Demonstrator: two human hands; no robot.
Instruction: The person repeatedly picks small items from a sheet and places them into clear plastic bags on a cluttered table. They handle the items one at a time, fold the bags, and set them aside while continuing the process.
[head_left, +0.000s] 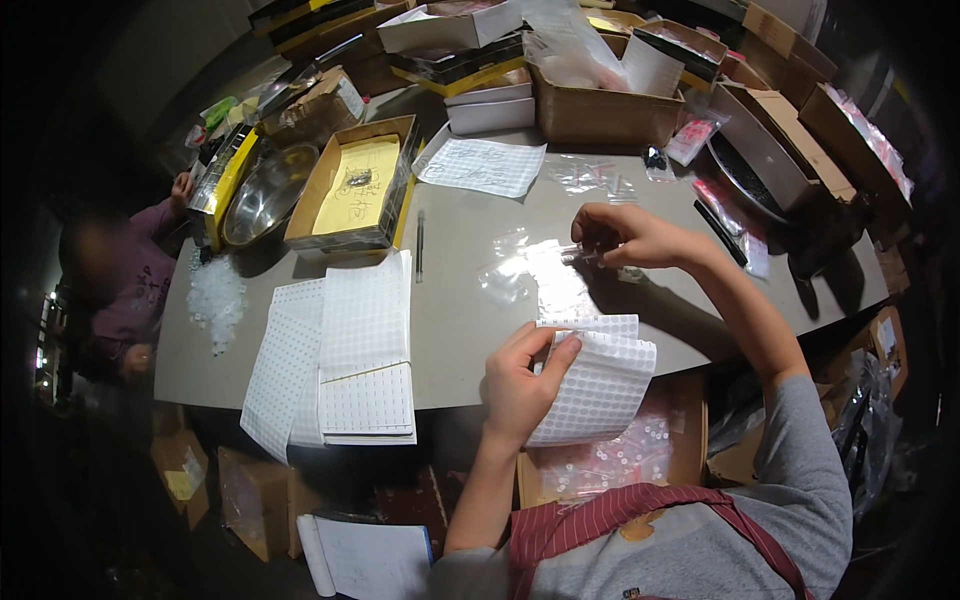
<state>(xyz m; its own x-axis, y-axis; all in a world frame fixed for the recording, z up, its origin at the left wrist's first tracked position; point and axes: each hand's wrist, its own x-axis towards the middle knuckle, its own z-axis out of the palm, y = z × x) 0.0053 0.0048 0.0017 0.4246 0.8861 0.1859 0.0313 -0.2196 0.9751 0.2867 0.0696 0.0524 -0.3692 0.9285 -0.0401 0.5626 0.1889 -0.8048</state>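
My left hand [520,385] is closed on a folded white sheet of round stickers [605,385], pinching its top edge between thumb and fingers at the table's front edge. Beyond it, my right hand [632,238] hangs over the table with its fingers curled together. Whatever those fingertips hold, if anything, is too small to make out. Just left of and below them lie small clear plastic bags [508,268], some shining with glare. Stacks of white sticker sheets [365,310] rest to the left, one bound with a band and partly over the edge.
An open box with yellow paper [355,185], a steel bowl [268,200] and a pile of small translucent pieces [215,300] stand at the left. Cardboard boxes [605,110] crowd the back. A pen [420,245] lies mid-table. Another person's purple sleeve [152,222] shows far left.
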